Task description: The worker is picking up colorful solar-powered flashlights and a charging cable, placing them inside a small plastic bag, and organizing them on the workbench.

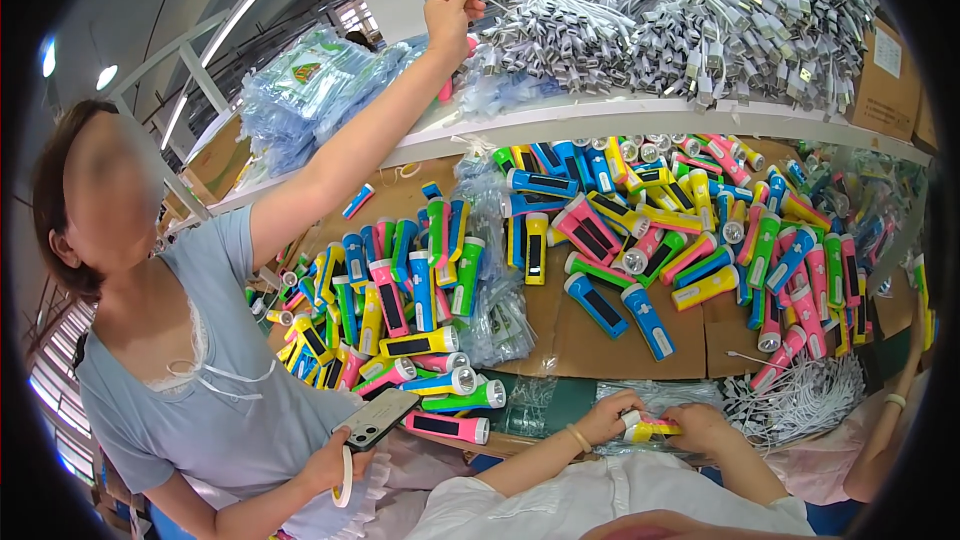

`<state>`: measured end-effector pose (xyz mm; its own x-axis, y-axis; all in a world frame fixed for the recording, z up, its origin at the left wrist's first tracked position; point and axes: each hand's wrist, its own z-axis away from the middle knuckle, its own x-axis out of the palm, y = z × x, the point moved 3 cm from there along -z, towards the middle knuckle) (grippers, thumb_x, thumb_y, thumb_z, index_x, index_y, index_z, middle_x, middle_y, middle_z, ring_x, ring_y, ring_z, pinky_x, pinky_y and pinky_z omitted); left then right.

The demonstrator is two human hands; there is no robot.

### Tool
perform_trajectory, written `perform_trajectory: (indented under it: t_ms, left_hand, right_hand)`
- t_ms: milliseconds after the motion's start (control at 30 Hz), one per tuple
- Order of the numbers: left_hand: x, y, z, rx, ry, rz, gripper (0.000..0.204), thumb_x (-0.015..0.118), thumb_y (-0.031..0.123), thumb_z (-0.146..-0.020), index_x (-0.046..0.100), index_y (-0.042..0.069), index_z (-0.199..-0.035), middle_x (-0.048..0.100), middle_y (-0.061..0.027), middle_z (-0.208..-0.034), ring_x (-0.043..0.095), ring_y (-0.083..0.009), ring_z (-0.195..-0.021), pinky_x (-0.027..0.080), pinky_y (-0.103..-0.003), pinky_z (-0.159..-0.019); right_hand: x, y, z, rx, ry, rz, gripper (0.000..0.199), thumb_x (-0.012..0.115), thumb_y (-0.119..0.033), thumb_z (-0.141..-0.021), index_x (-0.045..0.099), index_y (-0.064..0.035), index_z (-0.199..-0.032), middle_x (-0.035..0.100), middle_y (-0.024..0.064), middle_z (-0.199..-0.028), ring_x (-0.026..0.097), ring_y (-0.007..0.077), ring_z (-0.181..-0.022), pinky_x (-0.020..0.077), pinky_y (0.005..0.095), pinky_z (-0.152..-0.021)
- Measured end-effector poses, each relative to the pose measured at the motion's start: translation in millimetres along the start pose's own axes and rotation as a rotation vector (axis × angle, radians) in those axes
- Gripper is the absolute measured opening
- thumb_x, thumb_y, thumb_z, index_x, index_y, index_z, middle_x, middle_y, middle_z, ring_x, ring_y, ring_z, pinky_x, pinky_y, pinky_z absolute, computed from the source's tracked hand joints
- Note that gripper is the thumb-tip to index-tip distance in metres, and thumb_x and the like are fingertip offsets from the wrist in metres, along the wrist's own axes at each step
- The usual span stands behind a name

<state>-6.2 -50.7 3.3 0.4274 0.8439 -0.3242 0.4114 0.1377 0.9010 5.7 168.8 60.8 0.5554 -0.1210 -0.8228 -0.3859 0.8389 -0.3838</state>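
Low in the view, my left hand and my right hand are both closed around a small yellow flashlight with a pink part. My left fingers press at its pale end, while my right fingers grip the other end and partly cover it. Clear plastic bags lie just beyond my hands. To the right of my right hand is a heap of white cables, with a pink flashlight resting against it.
A person at left holds a phone and reaches to the shelf, which bears piled USB cables and plastic bags. Colourful flashlights cover much of the cardboard. Another person's arm is at right.
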Motion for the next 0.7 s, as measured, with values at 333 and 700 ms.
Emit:
perform_trajectory:
  t_ms: [333,700]
  left_hand:
    - [0.6,-5.2,1.3,0.003,0.007,-0.044,0.014,0.069,0.006,-0.09,0.065,0.001,-0.102,0.063,-0.0127,-0.098,0.064,-0.0307,-0.093,0.052,-0.036,-0.083]
    - [-0.3,-5.6,-0.1,0.008,0.001,-0.055,0.014,0.069,0.006,-0.089,0.066,0.002,-0.102,0.064,-0.0126,-0.098,0.064,-0.0317,-0.094,0.052,-0.036,-0.084]
  right_hand:
    - [-2.9,-1.8,1.2,-0.016,0.026,-0.007,0.049,0.079,-0.037,-0.078,0.068,-0.0166,-0.121,0.073,0.0144,-0.11,0.069,0.0345,-0.104,0.0535,0.0466,-0.091]
    - [-1.3,0.9,0.6,-0.012,0.03,-0.019,0.05,0.08,-0.037,-0.077,0.068,-0.0161,-0.121,0.072,0.0144,-0.11,0.068,0.0348,-0.104,0.0533,0.0469,-0.091]
